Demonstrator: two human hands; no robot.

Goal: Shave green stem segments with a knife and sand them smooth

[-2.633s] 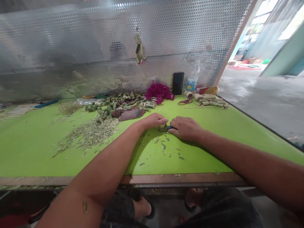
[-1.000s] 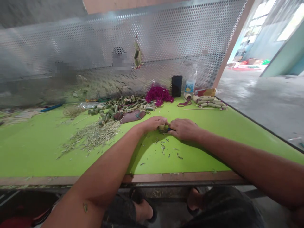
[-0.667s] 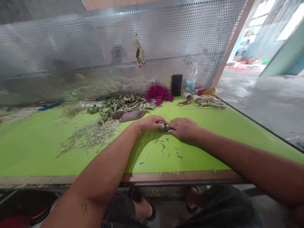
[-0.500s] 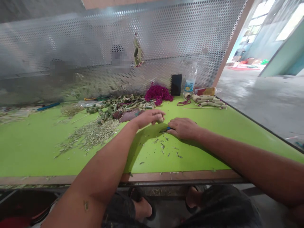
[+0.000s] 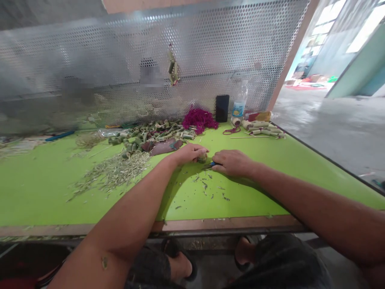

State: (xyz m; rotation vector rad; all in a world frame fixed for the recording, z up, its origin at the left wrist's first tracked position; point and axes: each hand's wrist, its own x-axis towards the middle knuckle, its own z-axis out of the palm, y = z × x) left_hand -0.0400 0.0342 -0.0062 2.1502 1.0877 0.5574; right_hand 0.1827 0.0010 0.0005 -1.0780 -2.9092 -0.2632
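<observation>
At centre frame, pinching a leaf roll [image 5: 203, 157] in the left grip [image 5: 190, 153], fingers curled narrow around it, low over the green bench [image 5: 45, 188]. Clasping a blue-handled tool [image 5: 212, 164] in the right grip [image 5: 233, 162], tip just beside the roll. Up and left of centre, a heap of green rolls [image 5: 147, 134]; lower left of that, pale shavings [image 5: 111, 172].

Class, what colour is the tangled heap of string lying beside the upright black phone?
Magenta; the tangled heap of string shows best in the head view.
</observation>
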